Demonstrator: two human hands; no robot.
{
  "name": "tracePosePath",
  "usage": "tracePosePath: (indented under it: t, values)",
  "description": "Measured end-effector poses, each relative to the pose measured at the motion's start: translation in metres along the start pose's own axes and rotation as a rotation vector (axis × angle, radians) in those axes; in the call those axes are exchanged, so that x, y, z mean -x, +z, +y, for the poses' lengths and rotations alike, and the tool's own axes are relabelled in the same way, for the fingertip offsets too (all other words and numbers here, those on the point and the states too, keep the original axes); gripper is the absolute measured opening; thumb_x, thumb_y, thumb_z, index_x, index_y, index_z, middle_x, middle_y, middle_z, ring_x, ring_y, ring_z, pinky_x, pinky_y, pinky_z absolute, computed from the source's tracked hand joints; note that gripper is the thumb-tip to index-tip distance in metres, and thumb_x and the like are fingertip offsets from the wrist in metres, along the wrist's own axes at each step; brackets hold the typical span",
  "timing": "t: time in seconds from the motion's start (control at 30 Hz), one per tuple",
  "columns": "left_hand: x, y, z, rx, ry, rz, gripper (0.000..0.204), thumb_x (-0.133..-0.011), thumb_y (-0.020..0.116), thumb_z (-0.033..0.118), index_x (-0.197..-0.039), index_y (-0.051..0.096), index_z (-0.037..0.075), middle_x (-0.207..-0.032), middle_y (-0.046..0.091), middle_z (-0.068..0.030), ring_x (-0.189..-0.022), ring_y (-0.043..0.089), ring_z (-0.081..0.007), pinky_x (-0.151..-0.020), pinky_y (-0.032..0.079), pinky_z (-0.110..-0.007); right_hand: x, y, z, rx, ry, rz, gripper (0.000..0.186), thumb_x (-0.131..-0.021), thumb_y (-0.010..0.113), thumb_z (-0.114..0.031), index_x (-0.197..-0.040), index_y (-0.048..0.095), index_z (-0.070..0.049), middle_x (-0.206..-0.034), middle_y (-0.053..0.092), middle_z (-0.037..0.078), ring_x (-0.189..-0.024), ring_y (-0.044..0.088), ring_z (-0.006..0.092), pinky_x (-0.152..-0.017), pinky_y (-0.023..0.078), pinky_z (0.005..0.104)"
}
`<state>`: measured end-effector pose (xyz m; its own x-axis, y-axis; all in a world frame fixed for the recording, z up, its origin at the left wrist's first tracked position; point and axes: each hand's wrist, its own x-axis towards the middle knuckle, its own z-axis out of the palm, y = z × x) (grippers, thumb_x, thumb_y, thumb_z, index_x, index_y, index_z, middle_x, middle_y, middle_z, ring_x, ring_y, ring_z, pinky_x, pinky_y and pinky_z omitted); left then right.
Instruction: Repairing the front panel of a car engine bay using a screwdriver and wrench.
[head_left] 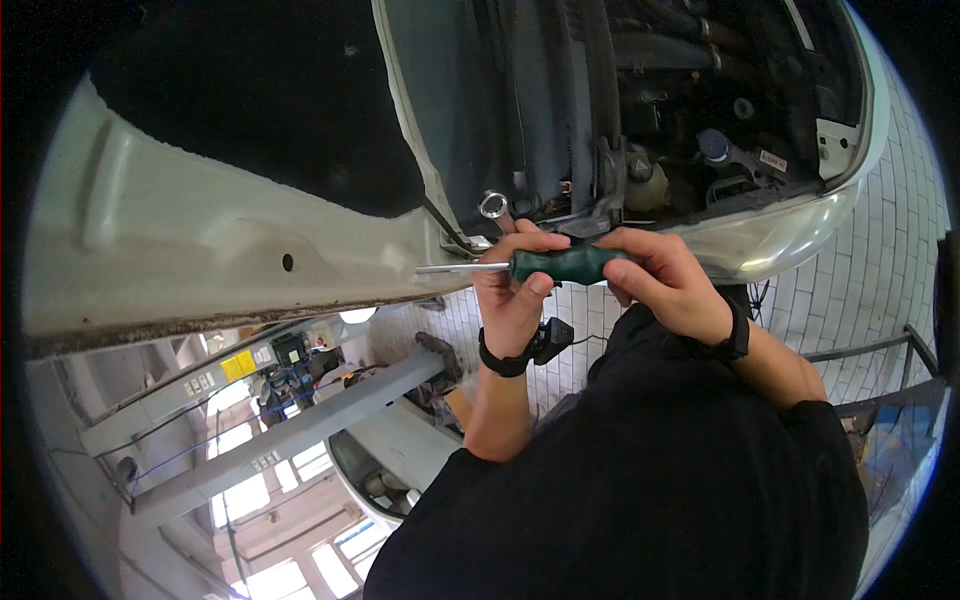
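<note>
A screwdriver with a green handle (pixel 560 265) and a bare metal shaft lies level across both my hands, its tip pointing left. My left hand (pixel 512 305) pinches the front of the handle between thumb and fingers. From the same hand a ring spanner (pixel 494 206) sticks up, its ring end showing and the rest hidden by the fingers. The fingers of my right hand (pixel 675 285) close around the handle's rear end. Both hands are in front of a car's engine bay (pixel 560 120), beneath the edge of the raised hood (pixel 200 250).
Inside the engine bay, a blue-capped filler neck (pixel 713 146) and a pale reservoir (pixel 646 188) sit near the front edge. A pale bumper (pixel 790 240) runs along the right. Beyond are white floor tiles (pixel 815 315), a metal-framed stand (pixel 900 370) and another car (pixel 390 450).
</note>
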<state>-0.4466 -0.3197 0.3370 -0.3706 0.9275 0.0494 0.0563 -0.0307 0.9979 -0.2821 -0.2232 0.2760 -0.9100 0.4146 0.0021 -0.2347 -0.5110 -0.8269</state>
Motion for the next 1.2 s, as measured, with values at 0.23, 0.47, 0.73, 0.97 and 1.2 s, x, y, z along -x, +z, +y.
tracePosePath:
  t: [0.23,0.47,0.73,0.97,1.2]
  values:
    - [-0.002,0.005,-0.002,-0.135,-0.012,-0.055,0.033,-0.081,0.071,0.023,-0.103,0.065,-0.002,-0.087,0.055,-0.0022,-0.076,0.048,-0.0089,-0.066,0.037,-0.022,-0.004,0.013,0.001,-0.038,-0.272,0.25,0.02,-0.091,0.061,-0.016,-0.103,0.058,0.001,-0.078,0.056,0.001,-0.067,0.047,0.0038,-0.06,0.041,0.0205]
    - [0.001,0.007,0.002,-0.068,-0.091,-0.017,0.034,-0.083,0.07,0.023,-0.105,0.063,-0.002,-0.087,0.057,-0.0028,-0.072,0.05,-0.0075,-0.062,0.038,-0.02,0.0,0.001,0.001,-0.06,0.04,0.072,0.017,-0.092,0.061,-0.018,-0.092,0.057,-0.002,-0.072,0.052,-0.003,-0.063,0.043,0.0029,-0.053,0.034,0.0214]
    - [0.003,0.011,0.003,-0.032,-0.181,0.003,0.032,-0.083,0.07,0.018,-0.107,0.062,-0.003,-0.095,0.06,-0.0046,-0.081,0.054,-0.0091,-0.071,0.041,-0.02,0.002,0.0,0.004,-0.06,-0.157,0.215,0.017,-0.091,0.061,-0.016,-0.094,0.057,0.0,-0.073,0.052,-0.003,-0.064,0.044,0.0023,-0.055,0.035,0.0196]
    - [0.005,0.011,0.003,-0.01,-0.175,0.007,0.032,-0.083,0.07,0.016,-0.109,0.061,-0.002,-0.097,0.061,-0.0049,-0.082,0.055,-0.0089,-0.072,0.042,-0.02,0.005,-0.005,0.006,0.03,-0.008,0.061,0.021,-0.093,0.059,-0.019,-0.102,0.057,-0.001,-0.077,0.051,-0.004,-0.067,0.045,0.0027,-0.058,0.036,0.0198]
    - [0.004,0.008,0.005,-0.106,-0.183,-0.059,0.031,-0.084,0.068,0.014,-0.109,0.061,-0.002,-0.095,0.061,-0.0038,-0.08,0.055,-0.0079,-0.069,0.042,-0.019,0.007,-0.002,0.001,-0.097,-0.047,0.091,0.018,-0.092,0.061,-0.017,-0.1,0.056,-0.002,-0.076,0.05,-0.003,-0.068,0.045,0.0033,-0.058,0.037,0.0213]
